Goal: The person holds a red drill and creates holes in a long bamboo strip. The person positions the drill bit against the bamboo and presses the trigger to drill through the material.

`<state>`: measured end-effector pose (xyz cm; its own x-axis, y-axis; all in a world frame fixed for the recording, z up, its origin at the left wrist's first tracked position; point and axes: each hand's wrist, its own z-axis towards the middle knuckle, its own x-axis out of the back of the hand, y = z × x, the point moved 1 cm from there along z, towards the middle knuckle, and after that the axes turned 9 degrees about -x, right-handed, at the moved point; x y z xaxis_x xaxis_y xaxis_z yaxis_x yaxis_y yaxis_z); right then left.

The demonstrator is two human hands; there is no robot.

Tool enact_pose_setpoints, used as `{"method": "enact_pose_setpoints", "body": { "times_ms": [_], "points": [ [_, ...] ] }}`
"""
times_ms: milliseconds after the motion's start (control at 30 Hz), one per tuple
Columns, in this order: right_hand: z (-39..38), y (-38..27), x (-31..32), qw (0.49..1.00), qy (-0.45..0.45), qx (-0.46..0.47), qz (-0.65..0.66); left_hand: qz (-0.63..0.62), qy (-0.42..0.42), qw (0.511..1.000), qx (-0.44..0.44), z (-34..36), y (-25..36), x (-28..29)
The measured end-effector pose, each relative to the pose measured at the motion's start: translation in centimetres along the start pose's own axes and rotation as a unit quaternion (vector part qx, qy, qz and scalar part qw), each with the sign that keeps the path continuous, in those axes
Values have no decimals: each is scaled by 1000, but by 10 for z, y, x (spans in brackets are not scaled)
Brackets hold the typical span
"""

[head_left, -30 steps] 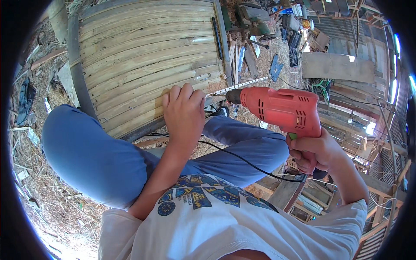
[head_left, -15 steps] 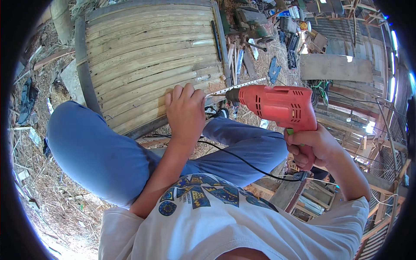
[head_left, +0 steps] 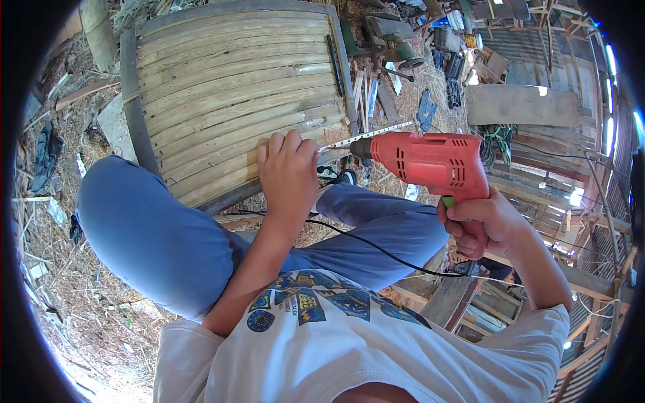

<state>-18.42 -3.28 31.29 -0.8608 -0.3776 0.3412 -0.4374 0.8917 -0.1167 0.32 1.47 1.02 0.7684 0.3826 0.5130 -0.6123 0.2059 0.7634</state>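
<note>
My right hand point(head_left: 485, 221) grips the handle of a red electric drill point(head_left: 428, 161), whose bit points left toward my left hand point(head_left: 289, 168). My left hand rests with fingers curled on the lower edge of a panel of bamboo slats point(head_left: 228, 87) framed by a dark rim. A thin pale strip point(head_left: 366, 136) lies just above the drill's chuck, its near end by my left fingers. The drill's black cord point(head_left: 376, 247) runs across my blue-trousered legs point(head_left: 168, 235). The bit's tip is hidden behind my left hand.
Dry straw and scrap wood cover the ground at left and below. Tools, a green machine point(head_left: 390, 37) and offcuts lie beyond the panel. A grey board point(head_left: 517, 104) and wooden frames point(head_left: 484, 309) stand at right.
The drill has moved slightly up and closer to my left hand. The bamboo panel sits a little further right in view as my head shifted.
</note>
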Motion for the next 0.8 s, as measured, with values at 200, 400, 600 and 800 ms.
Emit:
{"method": "enact_pose_setpoints", "body": {
  "times_ms": [200, 400, 600, 800],
  "points": [
    [3, 5, 2, 1000, -2, -10, 4, 6, -4, 1000, -3, 0, 2, 1],
    [4, 8, 2, 1000, 4, -11, -3, 5, -1, 1000, -5, 0, 1, 0],
    [7, 13, 5, 1000, -18, -8, 0, 9, -5, 1000, -3, 0, 1, 0],
    [5, 10, 1, 1000, 0, -16, 16, 6, 2, 1000, -4, 0, 0, 0]
  ]
}}
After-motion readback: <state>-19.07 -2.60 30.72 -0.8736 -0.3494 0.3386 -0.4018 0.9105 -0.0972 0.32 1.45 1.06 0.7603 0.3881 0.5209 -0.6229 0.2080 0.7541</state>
